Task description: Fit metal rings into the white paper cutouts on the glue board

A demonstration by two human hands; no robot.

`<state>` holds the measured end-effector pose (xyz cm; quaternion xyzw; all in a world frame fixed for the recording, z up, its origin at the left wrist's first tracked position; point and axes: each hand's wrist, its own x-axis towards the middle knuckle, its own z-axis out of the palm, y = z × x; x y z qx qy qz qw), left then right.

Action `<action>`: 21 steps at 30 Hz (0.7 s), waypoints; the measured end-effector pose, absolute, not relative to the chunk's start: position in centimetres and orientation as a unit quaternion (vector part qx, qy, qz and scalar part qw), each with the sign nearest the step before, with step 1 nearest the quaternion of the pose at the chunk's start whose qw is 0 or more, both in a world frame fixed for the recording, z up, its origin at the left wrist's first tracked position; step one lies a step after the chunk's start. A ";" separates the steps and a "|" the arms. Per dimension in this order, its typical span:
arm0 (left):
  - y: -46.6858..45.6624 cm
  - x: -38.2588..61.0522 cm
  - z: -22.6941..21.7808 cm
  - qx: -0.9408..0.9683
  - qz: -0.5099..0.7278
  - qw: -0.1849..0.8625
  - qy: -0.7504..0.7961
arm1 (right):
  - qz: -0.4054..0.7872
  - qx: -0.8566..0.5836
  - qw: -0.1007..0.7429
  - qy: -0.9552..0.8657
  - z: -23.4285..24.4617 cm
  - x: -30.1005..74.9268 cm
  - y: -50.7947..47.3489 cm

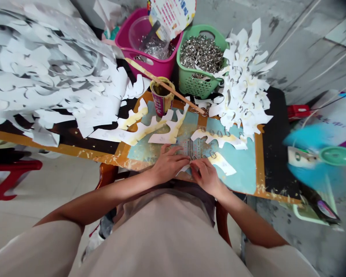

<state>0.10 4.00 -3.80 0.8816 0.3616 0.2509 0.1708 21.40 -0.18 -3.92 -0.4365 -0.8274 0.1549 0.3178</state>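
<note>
My left hand and my right hand meet over a white paper cutout on a teal-painted board. The fingers of both hands press on this paper, and its ends are mostly hidden under them. Just right of my right hand lies a cutout with a metal ring. Farther up, another cutout carries several rings. A paper-cut strip lies near my left hand.
A green basket of metal rings and a pink basket stand behind the board. A glue-stained cup holds a wooden stick. Paper cutouts pile up left and right. A blurred teal fan spins at right.
</note>
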 end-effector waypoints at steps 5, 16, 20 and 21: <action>4.0 0.1 -3.9 0.897 0.265 0.111 0.336 | 0.177 -0.457 0.317 -0.812 -3.4 21.7 -0.5; 3.9 0.0 -4.1 0.911 0.256 0.060 0.318 | 0.151 -0.370 0.229 -0.887 -1.6 23.6 3.1; 3.9 0.1 -4.0 0.908 0.269 0.039 0.319 | 0.137 -0.265 0.136 -0.945 -1.4 23.7 5.2; 3.8 0.2 -3.9 0.908 0.270 0.039 0.319 | 0.122 -0.251 0.127 -0.952 -1.4 23.6 5.5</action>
